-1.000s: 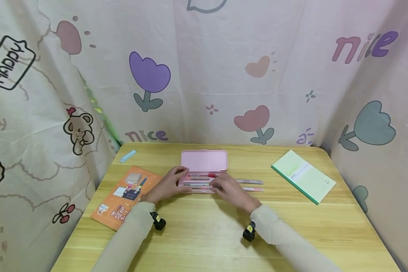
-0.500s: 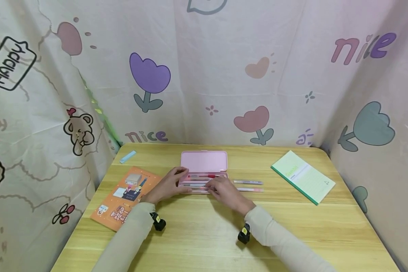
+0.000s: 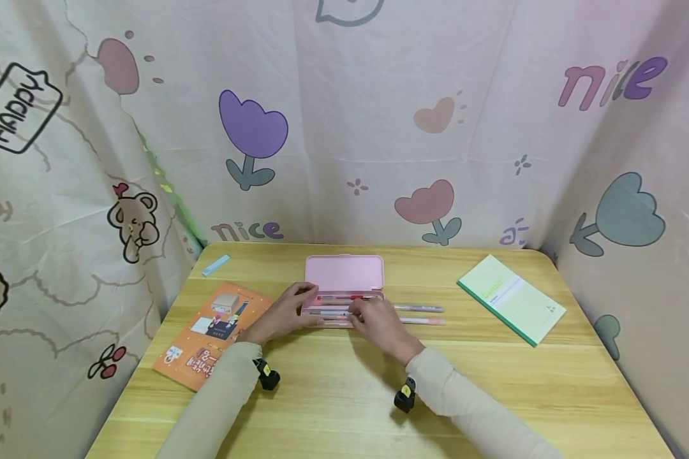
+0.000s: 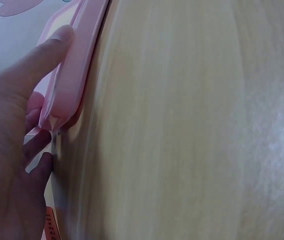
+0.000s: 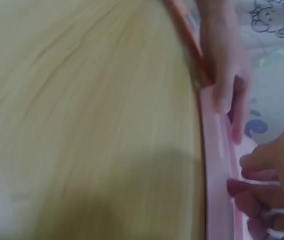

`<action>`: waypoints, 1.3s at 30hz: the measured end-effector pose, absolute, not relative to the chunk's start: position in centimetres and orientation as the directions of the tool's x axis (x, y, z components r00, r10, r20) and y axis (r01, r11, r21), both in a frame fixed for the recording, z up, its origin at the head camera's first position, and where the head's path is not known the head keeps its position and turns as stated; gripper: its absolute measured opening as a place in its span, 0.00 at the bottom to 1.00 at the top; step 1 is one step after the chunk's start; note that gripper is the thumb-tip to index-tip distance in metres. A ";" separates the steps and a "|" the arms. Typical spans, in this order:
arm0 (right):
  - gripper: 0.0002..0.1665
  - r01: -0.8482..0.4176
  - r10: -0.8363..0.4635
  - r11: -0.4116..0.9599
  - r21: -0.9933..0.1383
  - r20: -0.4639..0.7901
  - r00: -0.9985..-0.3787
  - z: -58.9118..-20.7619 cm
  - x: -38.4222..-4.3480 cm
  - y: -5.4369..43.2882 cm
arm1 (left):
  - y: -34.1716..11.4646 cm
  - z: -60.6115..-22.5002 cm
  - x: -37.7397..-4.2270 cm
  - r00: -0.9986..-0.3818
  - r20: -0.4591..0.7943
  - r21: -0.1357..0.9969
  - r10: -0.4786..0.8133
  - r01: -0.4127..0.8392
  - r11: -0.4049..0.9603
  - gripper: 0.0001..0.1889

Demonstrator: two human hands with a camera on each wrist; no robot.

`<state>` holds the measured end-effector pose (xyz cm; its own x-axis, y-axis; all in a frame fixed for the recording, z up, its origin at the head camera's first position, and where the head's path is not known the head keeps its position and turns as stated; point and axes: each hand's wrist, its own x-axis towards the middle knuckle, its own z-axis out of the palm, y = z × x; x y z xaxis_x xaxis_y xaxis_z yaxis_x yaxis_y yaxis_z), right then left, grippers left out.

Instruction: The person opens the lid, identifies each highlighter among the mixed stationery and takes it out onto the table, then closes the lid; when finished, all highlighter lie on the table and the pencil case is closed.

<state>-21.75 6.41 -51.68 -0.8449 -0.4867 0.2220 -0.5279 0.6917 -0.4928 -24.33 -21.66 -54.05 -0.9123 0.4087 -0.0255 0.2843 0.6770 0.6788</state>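
A pink pencil case lies with its lid raised at the back; several pens rest in its tray. My left hand holds the case's left end, its thumb along the front wall and its fingers behind the corner in the left wrist view. Over the tray's right part, my right hand has its fingers bent down at the pens. In the right wrist view its fingertips are right at the case rim; I cannot tell whether they pinch a pen. A purple-grey pen and a pink-ended pen lie right of the case.
An orange booklet lies under and beside the left forearm. Behind it is a small light-blue strip. At the right stands out a green notebook on the wooden table. Printed curtains hang round the table's back and sides.
My right hand has shifted left along the pencil case, showing more of the two pens at its right. My left hand keeps its place on the case's left end.
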 end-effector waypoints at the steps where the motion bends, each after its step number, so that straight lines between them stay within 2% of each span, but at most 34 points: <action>1: 0.08 -0.493 -0.466 0.692 -0.527 0.196 -0.863 -51.6 -21.6 6.3 | -21.7 -54.0 -24.3 -0.912 -0.026 0.680 0.409 0.283 0.676 0.50; 7: 0.08 -0.290 -0.340 0.624 -0.726 0.082 -0.937 -51.1 -21.5 6.1 | -21.7 -54.1 -24.3 -0.913 -0.029 0.687 0.406 0.277 0.671 0.51; 13: 0.07 -0.229 -0.321 0.578 -0.783 0.039 -0.946 -51.5 -21.9 6.3 | -21.8 -54.0 -24.3 -0.913 -0.027 0.692 0.406 0.276 0.667 0.51; 16: 0.07 -0.270 -0.375 0.586 -0.764 0.039 -0.926 -51.8 -21.8 6.0 | -21.9 -54.1 -24.2 -0.910 -0.024 0.693 0.413 0.283 0.663 0.51; 21: 0.06 -0.383 -0.446 0.640 -0.667 0.084 -0.891 -52.2 -21.7 5.4 | -21.9 -54.3 -24.2 -0.908 -0.026 0.692 0.417 0.285 0.663 0.51; 28: 0.03 -0.462 -0.446 0.688 -0.560 0.176 -0.878 -52.0 -21.8 5.7 | -21.8 -54.4 -24.3 -0.907 -0.015 0.682 0.420 0.298 0.668 0.50; 34: 0.02 -0.516 -0.438 0.689 -0.509 0.275 -0.856 -51.5 -22.1 8.2 | -21.8 -54.2 -24.3 -0.904 -0.009 0.684 0.427 0.306 0.663 0.49; 39: 0.04 -0.497 -0.427 0.687 -0.530 0.259 -0.867 -51.0 -22.1 12.3 | -21.8 -54.1 -24.4 -0.904 -0.016 0.683 0.427 0.302 0.665 0.49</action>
